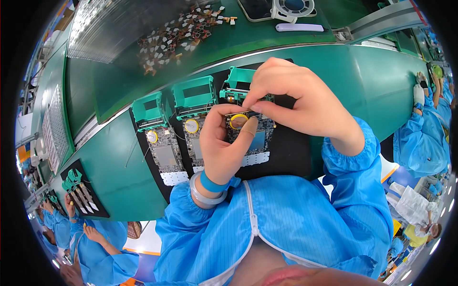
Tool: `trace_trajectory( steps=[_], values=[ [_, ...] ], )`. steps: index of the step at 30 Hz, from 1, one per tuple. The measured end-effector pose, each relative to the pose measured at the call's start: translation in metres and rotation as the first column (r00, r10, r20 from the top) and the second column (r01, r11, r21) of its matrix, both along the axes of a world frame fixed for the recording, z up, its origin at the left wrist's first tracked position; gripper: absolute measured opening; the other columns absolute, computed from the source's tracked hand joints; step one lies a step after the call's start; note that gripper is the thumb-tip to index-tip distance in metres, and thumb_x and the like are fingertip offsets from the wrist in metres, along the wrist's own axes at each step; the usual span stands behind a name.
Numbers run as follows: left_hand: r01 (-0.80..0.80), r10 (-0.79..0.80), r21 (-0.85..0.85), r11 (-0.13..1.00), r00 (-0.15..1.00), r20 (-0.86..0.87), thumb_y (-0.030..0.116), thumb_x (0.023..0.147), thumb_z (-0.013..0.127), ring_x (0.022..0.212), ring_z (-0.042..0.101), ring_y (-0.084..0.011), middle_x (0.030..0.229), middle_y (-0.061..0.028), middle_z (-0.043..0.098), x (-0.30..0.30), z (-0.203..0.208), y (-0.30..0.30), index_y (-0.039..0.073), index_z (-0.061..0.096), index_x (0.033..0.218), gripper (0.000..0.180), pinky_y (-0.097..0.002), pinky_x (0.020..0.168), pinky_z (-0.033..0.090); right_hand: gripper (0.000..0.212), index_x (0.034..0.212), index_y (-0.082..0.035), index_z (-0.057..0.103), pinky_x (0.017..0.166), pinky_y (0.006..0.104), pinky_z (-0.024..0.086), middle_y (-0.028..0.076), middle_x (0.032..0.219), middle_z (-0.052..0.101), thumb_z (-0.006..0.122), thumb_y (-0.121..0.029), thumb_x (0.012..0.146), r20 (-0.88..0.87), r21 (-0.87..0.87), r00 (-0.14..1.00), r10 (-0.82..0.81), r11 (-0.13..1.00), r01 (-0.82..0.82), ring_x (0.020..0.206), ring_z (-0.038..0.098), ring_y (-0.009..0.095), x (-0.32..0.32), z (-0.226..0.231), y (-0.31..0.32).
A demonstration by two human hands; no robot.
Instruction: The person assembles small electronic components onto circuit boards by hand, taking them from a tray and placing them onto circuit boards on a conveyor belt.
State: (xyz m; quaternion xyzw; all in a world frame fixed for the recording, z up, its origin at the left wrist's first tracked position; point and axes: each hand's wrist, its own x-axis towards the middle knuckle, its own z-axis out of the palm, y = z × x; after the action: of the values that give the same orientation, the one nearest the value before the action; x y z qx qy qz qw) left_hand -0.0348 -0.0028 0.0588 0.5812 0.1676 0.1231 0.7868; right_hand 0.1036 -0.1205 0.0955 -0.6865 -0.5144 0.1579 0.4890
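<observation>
My left hand (223, 150) is closed around the near-left part of a circuit board (255, 126), its thumb wearing a tan finger cover. A round battery with a yellow rim (238, 121) sits on that board between thumb and forefinger. Over the board's far edge, my right hand (300, 97) pinches with thumb and forefinger; whatever is in the pinch is too small to make out. A green plastic frame (238, 76) is joined at the board's far end, partly hidden by my right hand. Two similar boards lie to the left, a middle one (192, 138) and an outer one (164, 152).
Under the boards is a black mat (291, 157) on the green table (119, 186). Many small parts (183, 35) lie scattered beyond. A phone (255, 10), a small round fan (292, 7) and a white strip-shaped tool (299, 27) are at the back. Co-workers in blue (422, 128) sit at both sides.
</observation>
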Motion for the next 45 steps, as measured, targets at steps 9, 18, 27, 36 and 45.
trace_trajectory(
  steps=[9, 18, 27, 36, 45],
  values=[
    [-0.031, 0.031, -0.003, 1.0, 0.999, 0.011, -0.006, 0.081, 0.062, 0.082, 0.052, -0.0055, 0.091, -0.0027, 0.056, 0.0, 0.0, 0.001, 0.001, 0.05, 0.101, 0.024, -0.0181, 0.07, 0.042, 0.03, 0.096, -0.004, 0.06, 0.076, 0.0326, 0.044, 0.007, 0.087, 0.057, 0.058, 0.008, 0.068, -0.125, -0.089, 0.99, 0.068, 0.993, -0.079, 0.084, 0.054, 0.022, -0.005, 0.003, -0.002],
    [-0.063, 0.062, 0.033, 0.997, 0.998, 0.032, -0.004, 0.083, 0.061, 0.073, 0.051, -0.0033, 0.085, -0.003, 0.056, -0.001, -0.001, 0.0, 0.001, 0.05, 0.095, 0.018, -0.0157, 0.062, 0.04, 0.038, 0.098, -0.004, 0.057, 0.075, 0.0304, 0.043, 0.006, 0.085, 0.051, 0.054, 0.013, 0.065, -0.204, -0.086, 0.977, 0.061, 0.993, -0.08, 0.082, 0.052, 0.018, -0.011, -0.003, 0.005],
    [-0.042, 0.042, 0.101, 0.994, 0.999, 0.005, -0.005, 0.081, 0.062, 0.074, 0.048, -0.0027, 0.086, -0.0016, 0.055, 0.0, -0.001, -0.002, 0.001, 0.05, 0.098, 0.021, -0.0163, 0.065, 0.04, 0.028, 0.094, -0.004, 0.059, 0.076, 0.0302, 0.044, 0.005, 0.084, 0.055, 0.061, 0.009, 0.069, -0.171, -0.104, 0.982, 0.08, 0.99, -0.099, 0.082, 0.054, 0.018, 0.001, -0.002, -0.001],
    [-0.02, 0.018, 0.054, 0.998, 0.999, 0.029, -0.006, 0.08, 0.062, 0.078, 0.047, -0.0026, 0.088, -0.0011, 0.055, -0.002, -0.001, -0.002, 0.002, 0.051, 0.098, 0.023, -0.016, 0.068, 0.039, 0.03, 0.114, -0.001, 0.053, 0.087, 0.0267, 0.044, 0.008, 0.109, 0.059, 0.058, -0.001, 0.084, -0.196, 0.384, 0.824, -0.531, 0.732, 0.563, 0.102, 0.055, 0.013, 0.097, -0.039, -0.04],
    [-0.012, 0.012, 0.04, 0.999, 1.0, 0.001, -0.005, 0.081, 0.062, 0.078, 0.048, -0.0029, 0.088, -0.001, 0.055, 0.0, -0.002, -0.003, 0.002, 0.051, 0.098, 0.022, -0.016, 0.067, 0.039, 0.08, 0.139, -0.001, 0.025, 0.095, 0.0328, 0.038, 0.013, 0.126, 0.047, 0.066, 0.002, 0.071, 0.033, 0.674, 0.993, -0.115, 0.736, 0.063, 0.114, 0.048, 0.02, 0.142, -0.103, -0.012]
  ],
)
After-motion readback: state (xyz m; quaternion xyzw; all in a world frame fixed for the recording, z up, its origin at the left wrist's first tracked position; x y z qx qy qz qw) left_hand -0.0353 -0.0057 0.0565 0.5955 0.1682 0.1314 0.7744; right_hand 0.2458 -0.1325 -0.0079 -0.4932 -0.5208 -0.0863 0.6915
